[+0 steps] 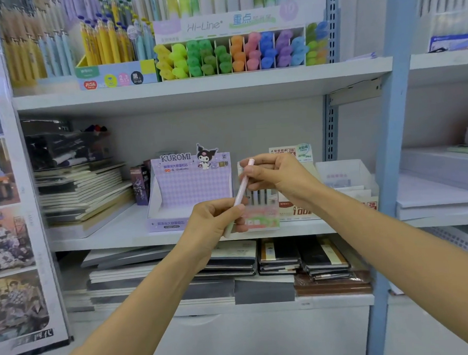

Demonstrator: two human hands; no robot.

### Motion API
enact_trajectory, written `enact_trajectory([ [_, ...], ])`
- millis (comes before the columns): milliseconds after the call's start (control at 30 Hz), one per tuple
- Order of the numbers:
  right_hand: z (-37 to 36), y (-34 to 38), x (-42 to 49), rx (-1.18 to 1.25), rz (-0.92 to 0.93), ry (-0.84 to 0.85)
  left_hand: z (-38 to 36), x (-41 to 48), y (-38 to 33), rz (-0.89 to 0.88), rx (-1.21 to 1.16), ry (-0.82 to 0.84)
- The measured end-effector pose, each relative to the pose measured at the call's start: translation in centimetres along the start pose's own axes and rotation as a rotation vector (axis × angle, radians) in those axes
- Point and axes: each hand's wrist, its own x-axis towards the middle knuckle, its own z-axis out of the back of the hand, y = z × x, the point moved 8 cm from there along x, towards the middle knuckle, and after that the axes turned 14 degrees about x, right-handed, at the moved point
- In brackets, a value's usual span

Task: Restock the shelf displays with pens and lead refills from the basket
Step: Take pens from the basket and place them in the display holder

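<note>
Head view: on the middle shelf [108,232], a stack of notebooks [84,190] lies at the left, beside the purple Kuromi display box [190,185]. In front of that box's right edge, the left hand [216,224] has its grip pinched on the lower end of a pale pink pen [241,187]. The pen is tilted, held in the air before the shelf. The right hand [276,177] pinches its upper end, fingers curled. Behind both hands stands a pen display box [262,220]; a white open carton [346,171] sits at the right.
</note>
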Motion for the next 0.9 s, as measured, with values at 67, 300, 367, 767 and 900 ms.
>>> enact_trajectory([
  [67,0.1,0.3,-0.4,0.028,0.006,0.0,-0.1,0.0,-0.5,-0.016,0.011,-0.017],
  [300,0.5,1.2,-0.8,0.014,0.01,0.041,-0.5,0.3,-0.9,-0.035,0.032,-0.051],
  [367,0.8,1.5,-0.6,-0.01,0.031,0.028,-0.4,0.6,-0.9,-0.04,0.054,-0.067],
  [767,5.4,3.2,1.7,-0.383,0.299,-0.323,-0.8,2.0,0.3,-0.415,1.177,-0.067],
  [900,4.8,0.6,2.3,-0.477,0.264,-0.276,-1.2,1.9,1.4,-0.44,1.26,-0.051],
])
